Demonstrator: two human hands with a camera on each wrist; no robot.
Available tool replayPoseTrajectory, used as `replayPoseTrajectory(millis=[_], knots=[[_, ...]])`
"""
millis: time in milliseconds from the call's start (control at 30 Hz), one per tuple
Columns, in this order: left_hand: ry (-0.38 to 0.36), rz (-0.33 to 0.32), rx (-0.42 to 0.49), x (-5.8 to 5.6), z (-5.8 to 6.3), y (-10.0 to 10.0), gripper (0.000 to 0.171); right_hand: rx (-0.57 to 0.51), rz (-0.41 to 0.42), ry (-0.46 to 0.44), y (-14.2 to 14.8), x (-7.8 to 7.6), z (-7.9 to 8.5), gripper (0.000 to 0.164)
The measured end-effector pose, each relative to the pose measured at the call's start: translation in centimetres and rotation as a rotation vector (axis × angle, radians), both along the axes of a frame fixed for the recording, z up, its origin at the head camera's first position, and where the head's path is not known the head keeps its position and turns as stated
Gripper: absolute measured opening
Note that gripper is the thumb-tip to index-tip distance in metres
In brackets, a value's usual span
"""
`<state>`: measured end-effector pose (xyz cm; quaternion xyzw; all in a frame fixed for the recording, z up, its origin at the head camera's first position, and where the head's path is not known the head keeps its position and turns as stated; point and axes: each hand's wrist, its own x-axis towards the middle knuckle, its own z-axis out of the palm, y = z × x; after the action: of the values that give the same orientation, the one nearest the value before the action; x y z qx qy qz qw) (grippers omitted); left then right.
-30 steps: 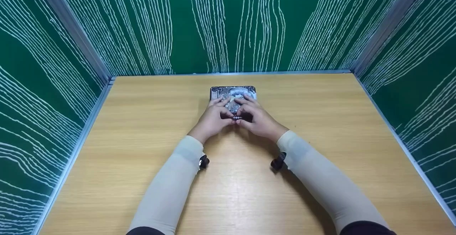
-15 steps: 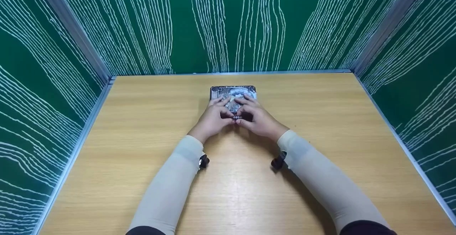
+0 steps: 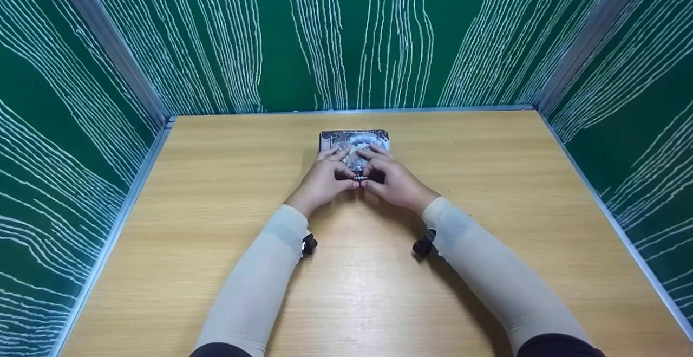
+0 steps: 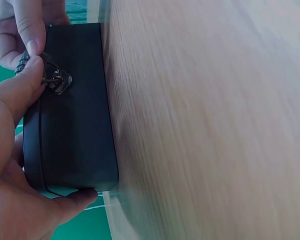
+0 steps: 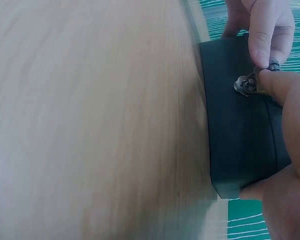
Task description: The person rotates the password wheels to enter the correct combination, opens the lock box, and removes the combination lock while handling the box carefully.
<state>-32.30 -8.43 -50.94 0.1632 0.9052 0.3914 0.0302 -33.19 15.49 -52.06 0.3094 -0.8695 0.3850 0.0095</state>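
Both hands are busy with the same little thing. The left hand (image 3: 324,181) has its thumb and index finger pinching one end of a small metal padlock (image 4: 22,64), and the right hand (image 3: 399,182) does the same from the other end, so the fingertips almost meet. The lock has ridged rings that look like number dials, but anything printed on them is too small to read. Can't tell how hard either hand squeezes.

The other fingers are spread over the top of the box (image 4: 77,125), and in the left wrist view one left finger lies against its short end. The lock hangs off the front of that box: its shackle runs through an ornate metal clasp (image 4: 62,82) on the front wall. The sides are plain and black, with a seam running along near the top, and the lid (image 3: 354,136) looks closed, with a busy grey, white and brown picture on it.

The box sits flat on a light wooden table (image 3: 216,183), roughly centred and close to the far edge. Further out, pale sleeves (image 3: 254,281) cover the forearms, with a small black device (image 3: 309,245) at each wrist. Green walls (image 3: 273,48) with wobbly white lines stand around three sides, with metal posts (image 3: 111,43) in the corners.
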Motion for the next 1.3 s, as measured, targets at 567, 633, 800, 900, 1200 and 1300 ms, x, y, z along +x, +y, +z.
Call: replayPoseTrajectory(millis=[567,633,800,900,1200,1300], knots=[[-0.02,-0.003,0.01,0.19,0.25,-0.12,0.013,-0.008,0.001,0.017,-0.08,0.01,-0.05,0.012],[-0.025,-0.002,0.015,0.26,0.34,-0.16,0.013,-0.006,0.001,0.017,-0.08,0.04,0.0,0.011],[-0.02,-0.009,0.011,0.25,0.39,-0.26,0.016,0.001,0.001,0.011,-0.09,-0.04,0.01,0.011],[-0.012,-0.017,0.006,0.19,0.33,-0.29,0.018,0.004,0.003,0.008,-0.07,-0.16,-0.09,0.01],[-0.006,-0.018,0.018,0.15,0.3,-0.24,0.012,-0.01,-0.001,0.007,-0.06,-0.28,-0.29,0.011],[-0.009,-0.013,0.014,0.15,0.27,-0.23,0.011,-0.012,-0.003,0.009,-0.08,-0.26,-0.36,0.011]])
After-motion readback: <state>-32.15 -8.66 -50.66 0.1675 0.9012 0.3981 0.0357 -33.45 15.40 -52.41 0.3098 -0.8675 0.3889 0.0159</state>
